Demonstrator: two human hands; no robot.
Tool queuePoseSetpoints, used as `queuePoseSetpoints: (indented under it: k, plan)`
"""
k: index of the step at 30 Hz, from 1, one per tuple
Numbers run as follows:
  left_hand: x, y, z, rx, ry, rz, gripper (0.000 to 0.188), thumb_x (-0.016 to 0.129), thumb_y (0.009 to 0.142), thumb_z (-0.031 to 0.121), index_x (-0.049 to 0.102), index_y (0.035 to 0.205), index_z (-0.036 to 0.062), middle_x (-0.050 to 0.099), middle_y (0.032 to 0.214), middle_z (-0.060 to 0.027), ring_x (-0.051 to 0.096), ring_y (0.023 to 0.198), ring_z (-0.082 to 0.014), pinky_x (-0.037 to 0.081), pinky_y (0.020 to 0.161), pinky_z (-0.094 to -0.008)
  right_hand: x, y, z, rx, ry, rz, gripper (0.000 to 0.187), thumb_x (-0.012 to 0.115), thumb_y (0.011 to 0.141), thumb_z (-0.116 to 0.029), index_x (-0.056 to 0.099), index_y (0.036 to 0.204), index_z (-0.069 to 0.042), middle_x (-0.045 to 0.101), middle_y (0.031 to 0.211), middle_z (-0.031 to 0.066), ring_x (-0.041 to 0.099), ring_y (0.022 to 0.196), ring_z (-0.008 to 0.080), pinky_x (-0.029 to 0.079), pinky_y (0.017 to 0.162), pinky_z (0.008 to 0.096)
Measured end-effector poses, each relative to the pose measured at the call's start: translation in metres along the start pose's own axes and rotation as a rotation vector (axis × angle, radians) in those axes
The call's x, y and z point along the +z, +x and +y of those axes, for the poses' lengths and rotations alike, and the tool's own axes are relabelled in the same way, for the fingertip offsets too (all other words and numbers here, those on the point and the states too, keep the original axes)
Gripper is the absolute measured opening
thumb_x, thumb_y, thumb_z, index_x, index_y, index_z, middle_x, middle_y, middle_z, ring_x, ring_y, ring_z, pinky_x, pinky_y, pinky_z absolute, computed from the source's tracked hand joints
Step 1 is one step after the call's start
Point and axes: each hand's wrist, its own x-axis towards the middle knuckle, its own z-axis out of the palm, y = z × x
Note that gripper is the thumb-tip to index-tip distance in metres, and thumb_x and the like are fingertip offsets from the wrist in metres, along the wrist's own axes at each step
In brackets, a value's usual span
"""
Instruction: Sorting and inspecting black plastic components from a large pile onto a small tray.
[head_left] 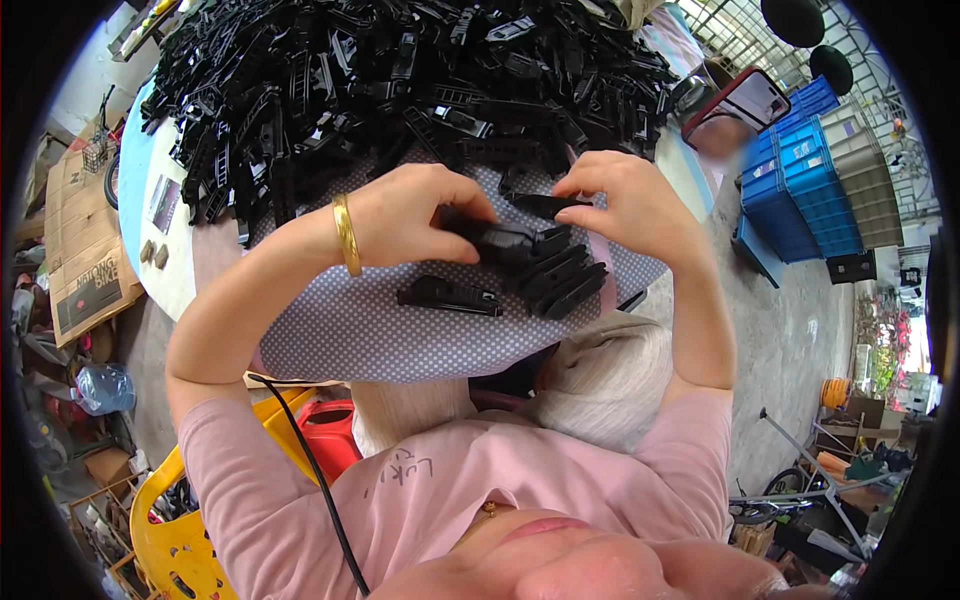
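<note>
My left hand (pixel 415 215), with a gold bangle on its wrist, grips one end of a long black plastic part (pixel 505 238) over a dotted grey cloth. My right hand (pixel 620 200) pinches a smaller black plastic piece (pixel 540 205) just above that part. Right under both hands lies a fanned stack of similar black parts (pixel 565 280). A single black part (pixel 450 296) lies flat on the cloth to the left of the stack. A large heap of the same black parts (pixel 400 70) fills the far side of the table.
The dotted cloth (pixel 350 335) covers the near table edge. A phone (pixel 738 105) stands propped at the right of the heap. Stacked blue crates (pixel 800 180) are on the floor to the right. A yellow plastic chair (pixel 180 530) and a red container (pixel 330 435) sit at lower left.
</note>
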Motion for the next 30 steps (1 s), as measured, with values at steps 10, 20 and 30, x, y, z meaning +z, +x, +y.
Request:
queuePoseSetpoints:
  k: [10, 20, 30]
  plan:
    - [0.006, 0.004, 0.003, -0.256, -0.086, 0.216, 0.035, 0.073, 0.076, 0.031, 0.063, 0.092, 0.0007, 0.063, 0.091, -0.0126, 0.062, 0.074, -0.0160, 0.050, 0.063, -0.0285, -0.002, 0.002, -0.006, 0.213, 0.480, 0.139, 0.012, 0.064, 0.080, -0.007, 0.066, 0.088, 0.002, 0.064, 0.077, 0.0060, 0.058, 0.069, 0.0103, 0.045, 0.060, 0.0237]
    - [0.014, 0.005, 0.000, -0.141, -0.220, 0.248, 0.030, 0.063, 0.080, 0.002, 0.061, 0.109, -0.0017, 0.065, 0.096, -0.0070, 0.059, 0.079, -0.0066, 0.051, 0.072, -0.0223, -0.004, 0.017, 0.007, 0.221, 0.293, 0.435, 0.014, 0.064, 0.083, -0.009, 0.066, 0.090, 0.003, 0.067, 0.082, 0.0069, 0.062, 0.074, 0.0106, 0.049, 0.065, 0.0220]
    - [0.016, 0.011, -0.001, -0.346, -0.543, 0.219, 0.029, 0.057, 0.087, 0.009, 0.049, 0.113, -0.0024, 0.063, 0.098, -0.0125, 0.059, 0.075, -0.0098, 0.050, 0.066, -0.0206, 0.004, 0.040, 0.064, -0.001, -0.378, 0.453, 0.041, 0.055, 0.074, 0.003, 0.058, 0.113, -0.008, 0.053, 0.119, 0.0114, 0.051, 0.106, 0.0295, 0.041, 0.093, 0.0373]
